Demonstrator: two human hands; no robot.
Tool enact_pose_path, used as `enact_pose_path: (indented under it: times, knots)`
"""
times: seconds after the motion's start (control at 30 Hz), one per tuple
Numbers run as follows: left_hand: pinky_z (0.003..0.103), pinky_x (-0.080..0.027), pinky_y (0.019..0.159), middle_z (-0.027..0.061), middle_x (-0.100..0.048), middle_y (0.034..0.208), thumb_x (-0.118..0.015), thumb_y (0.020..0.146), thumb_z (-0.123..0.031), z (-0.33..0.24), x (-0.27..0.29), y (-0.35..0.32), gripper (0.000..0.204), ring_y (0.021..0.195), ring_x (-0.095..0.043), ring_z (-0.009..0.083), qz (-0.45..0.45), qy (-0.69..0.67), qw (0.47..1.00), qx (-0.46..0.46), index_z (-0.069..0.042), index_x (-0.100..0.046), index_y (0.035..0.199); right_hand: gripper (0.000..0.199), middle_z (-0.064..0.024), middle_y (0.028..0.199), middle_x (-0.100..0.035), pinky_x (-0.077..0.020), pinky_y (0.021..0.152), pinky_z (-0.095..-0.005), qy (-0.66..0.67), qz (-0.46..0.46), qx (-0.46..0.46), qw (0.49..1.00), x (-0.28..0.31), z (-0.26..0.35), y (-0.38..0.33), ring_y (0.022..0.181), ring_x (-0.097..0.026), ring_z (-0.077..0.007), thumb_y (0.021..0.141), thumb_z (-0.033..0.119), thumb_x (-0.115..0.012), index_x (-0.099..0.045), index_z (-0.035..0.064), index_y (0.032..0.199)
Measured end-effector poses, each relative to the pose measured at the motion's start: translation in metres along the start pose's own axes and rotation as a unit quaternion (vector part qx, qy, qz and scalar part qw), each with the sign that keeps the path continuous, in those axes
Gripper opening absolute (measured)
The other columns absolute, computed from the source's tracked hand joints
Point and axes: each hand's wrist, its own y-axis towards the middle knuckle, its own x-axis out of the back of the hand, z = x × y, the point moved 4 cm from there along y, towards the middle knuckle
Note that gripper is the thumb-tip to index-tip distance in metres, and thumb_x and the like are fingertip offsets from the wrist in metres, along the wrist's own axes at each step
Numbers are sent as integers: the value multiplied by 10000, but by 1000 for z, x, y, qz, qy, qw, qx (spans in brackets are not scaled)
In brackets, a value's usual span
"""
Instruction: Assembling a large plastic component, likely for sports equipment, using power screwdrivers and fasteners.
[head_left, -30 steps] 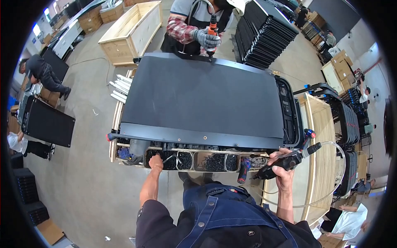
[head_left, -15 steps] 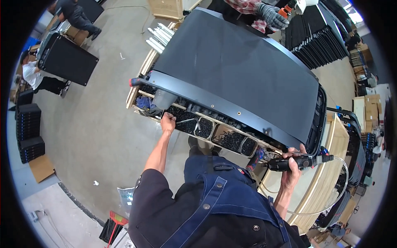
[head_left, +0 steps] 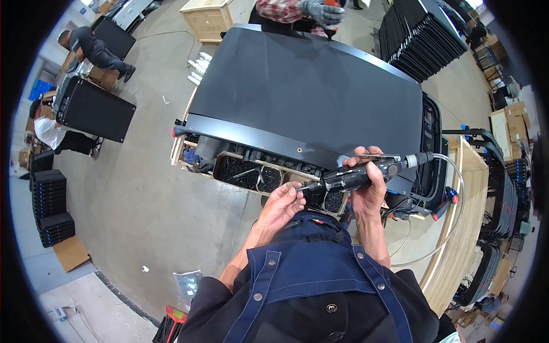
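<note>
**A:** ok so what's the grip here? Right hand (head_left: pixel 369 186) is wrapped tight around a black powered screwdriver (head_left: pixel 357 174), just right of centre frame, lying almost level with its tip pointing left.

**B:** yep, and the left hand (head_left: pixel 284 204) has its fingertips pinched together right at the tip of that driver. Can't tell if there's a screw in there, too small.

**A:** clear hose (head_left: pixel 452 217) loops off the driver's back end, down the right side.

**B:** right under both hands is a wooden tray (head_left: pixel 197 166) of compartments full of dark screws. Above it, the big black panel (head_left: pixel 309 86) fills the upper middle.

**A:** plus someone's gloved hand (head_left: pixel 323 11) at the panel's far edge, top of frame.
</note>
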Motion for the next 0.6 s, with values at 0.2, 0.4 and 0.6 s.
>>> enact_pose_path:
  times: [0.2,0.4,0.6]
  knots:
    - [321,-630,768,104,-703,953,-682,951,-104,23,-17,9,245,858,-717,224,-32,58,998,-16,-28,-630,1178,420,-159,1151,-642,-522,967,-459,52,-36,-12,998,34,14,-2,940,-649,-245,889,114,-685,-526,65,1275]
    - [325,-583,750,119,-711,940,-704,913,-26,17,-71,4,166,852,-714,219,-110,478,828,-270,14,-660,1067,449,-148,1162,-649,-520,960,-459,133,-158,-41,978,70,12,-5,942,-655,-228,857,77,-703,-519,79,1265]
    - [312,-573,726,115,-710,925,-696,904,-12,15,-72,12,148,824,-704,185,-121,567,777,-244,45,-665,1038,433,-148,1187,-647,-522,973,-452,108,-216,-34,970,82,2,-14,936,-666,-232,873,63,-685,-524,78,1274]
